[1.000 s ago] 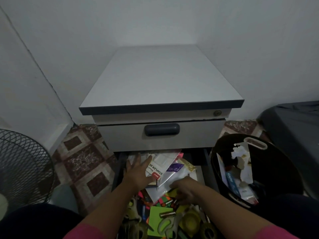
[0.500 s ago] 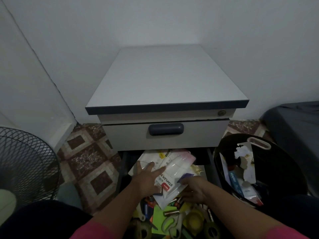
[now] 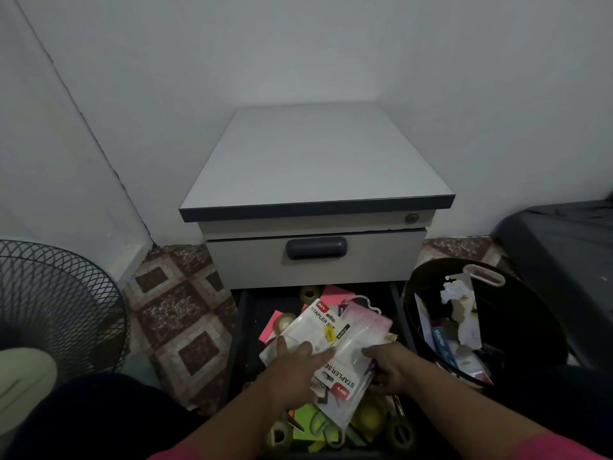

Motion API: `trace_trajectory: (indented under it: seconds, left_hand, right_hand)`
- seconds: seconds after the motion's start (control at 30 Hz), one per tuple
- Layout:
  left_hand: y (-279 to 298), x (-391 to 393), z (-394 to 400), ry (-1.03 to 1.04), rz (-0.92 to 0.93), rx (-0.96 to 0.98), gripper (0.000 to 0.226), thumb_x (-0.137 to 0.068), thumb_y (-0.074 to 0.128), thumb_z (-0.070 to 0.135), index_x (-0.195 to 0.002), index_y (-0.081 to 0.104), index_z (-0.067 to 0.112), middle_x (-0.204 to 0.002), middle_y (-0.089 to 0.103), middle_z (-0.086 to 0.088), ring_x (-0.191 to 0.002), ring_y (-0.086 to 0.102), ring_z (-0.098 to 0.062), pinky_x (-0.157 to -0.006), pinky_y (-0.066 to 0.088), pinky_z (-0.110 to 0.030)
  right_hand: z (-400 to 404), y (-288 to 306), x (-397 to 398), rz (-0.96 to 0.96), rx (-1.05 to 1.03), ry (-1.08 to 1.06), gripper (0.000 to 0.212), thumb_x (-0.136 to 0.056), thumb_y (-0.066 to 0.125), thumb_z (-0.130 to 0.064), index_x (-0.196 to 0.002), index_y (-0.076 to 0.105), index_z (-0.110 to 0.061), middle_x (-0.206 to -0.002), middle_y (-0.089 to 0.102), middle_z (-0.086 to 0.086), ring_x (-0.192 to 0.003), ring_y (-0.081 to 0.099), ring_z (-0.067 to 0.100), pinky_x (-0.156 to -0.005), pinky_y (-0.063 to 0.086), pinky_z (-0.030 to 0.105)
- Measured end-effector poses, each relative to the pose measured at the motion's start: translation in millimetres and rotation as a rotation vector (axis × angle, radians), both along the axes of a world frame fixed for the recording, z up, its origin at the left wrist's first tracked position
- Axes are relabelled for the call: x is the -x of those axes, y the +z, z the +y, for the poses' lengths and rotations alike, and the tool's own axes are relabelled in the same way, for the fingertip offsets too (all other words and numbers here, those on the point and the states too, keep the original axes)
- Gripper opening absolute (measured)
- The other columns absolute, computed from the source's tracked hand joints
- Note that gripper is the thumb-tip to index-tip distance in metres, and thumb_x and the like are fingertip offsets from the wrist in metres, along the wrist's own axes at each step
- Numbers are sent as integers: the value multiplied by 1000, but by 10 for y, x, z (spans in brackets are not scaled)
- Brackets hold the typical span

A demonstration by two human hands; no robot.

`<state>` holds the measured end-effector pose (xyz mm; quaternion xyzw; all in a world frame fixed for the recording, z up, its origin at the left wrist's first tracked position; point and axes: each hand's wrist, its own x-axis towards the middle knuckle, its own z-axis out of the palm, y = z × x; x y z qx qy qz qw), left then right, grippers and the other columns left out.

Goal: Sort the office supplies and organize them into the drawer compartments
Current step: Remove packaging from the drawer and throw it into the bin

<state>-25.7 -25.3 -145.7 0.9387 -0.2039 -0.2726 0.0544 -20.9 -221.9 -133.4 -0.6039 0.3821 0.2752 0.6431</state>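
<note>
— What's changed?
— Your left hand (image 3: 293, 366) and right hand (image 3: 389, 368) have pulled the white plastic stapler-set packets (image 3: 331, 343) nearer, above the open dark drawer (image 3: 243, 327).
— Grip?
— Left fingers spread flat on them; right pinches their edge.

You have two hands in the open drawer (image 3: 240, 327): your left hand (image 3: 292, 366) and your right hand (image 3: 391, 366). I count two white stapler set packets, one farther (image 3: 311, 327) and one nearer (image 3: 345, 386), and one pink-tinted packet (image 3: 368, 322). At least five tape rolls show: two at the back (image 3: 308, 293) (image 3: 285, 322) and three at the front (image 3: 278, 434) (image 3: 370, 416) (image 3: 401, 433). One drawer above is closed (image 3: 315, 260). Beside you stand one black bin (image 3: 530, 327) and one fan (image 3: 49, 310).
</note>
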Motion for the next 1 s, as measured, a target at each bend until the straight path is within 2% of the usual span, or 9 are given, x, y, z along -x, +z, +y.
trace_trajectory:
  seconds: [0.07,0.13,0.27,0.37,0.5,0.6,0.73,0.83,1.0]
  left_hand:
    - [70,38,-9,-14,-39,20,85,-87,62,37,-148,4,48,-137,34,3,-131,17,-42,-106,35,-49]
    - [118,50,-3,-1,-79,61,85,-87,61,28,-147,6,49,-139,34,4,-124,29,-32,-99,42,-43]
    - [106,-56,56,218,-177,272,85,-86,63,27,-148,9,47,-154,19,2,-130,39,-22,-101,45,-38]
    - [32,-171,142,411,-217,288,74,-86,63,36,-148,23,33,-148,32,-3,-128,42,-23,-102,43,-39]
    - [-72,-186,208,694,-29,409,54,-83,67,37,-130,46,20,-119,60,-5,-107,59,-23,-94,49,-41]
    - [-129,-182,201,812,71,482,48,-81,73,28,-120,51,10,-114,61,-6,-106,59,-24,-92,48,-37]
    - [-259,-227,212,953,218,670,61,-59,87,23,-112,61,7,-108,69,-8,-96,66,-23,-88,54,-43]
    - [-168,-200,191,1016,331,800,43,-66,84,2,-105,67,2,-104,71,-13,-93,68,-26,-85,56,-43]
    - [-73,-191,149,1076,431,861,38,-72,77,-3,-108,66,0,-103,70,-15,-92,68,-30,-79,57,-41]
  right_hand:
    - [12,15,-5,-45,17,-16,8,-93,53,-3,-101,51,-5,-95,59,18,-85,56,33,-65,49,44]
    - [11,-11,-35,-94,80,-32,17,-92,53,0,-109,55,3,-97,62,22,-91,60,37,-81,53,51]
    - [-12,-6,-67,-119,214,-40,25,-91,54,5,-114,55,14,-96,62,26,-96,60,41,-94,47,49]
    - [-31,-30,-84,-141,228,-77,27,-91,55,4,-117,54,12,-112,61,29,-107,58,43,-97,46,50]
    - [-25,-54,-90,-173,298,-67,30,-87,63,-1,-115,56,8,-110,62,26,-102,60,41,-93,49,49]
    - [-27,-12,-102,-258,425,11,30,-85,67,-6,-112,57,2,-108,63,21,-98,61,35,-86,52,44]
    - [-76,74,-99,-320,584,170,23,-86,62,-5,-108,54,-4,-105,62,14,-91,57,25,-75,46,32]
    - [-117,34,-105,-322,626,193,22,-85,58,-3,-107,54,-3,-106,62,16,-97,59,30,-80,50,36]
    - [-121,26,-103,-268,639,255,27,-86,58,-5,-113,53,-3,-112,61,16,-104,58,31,-85,49,37]
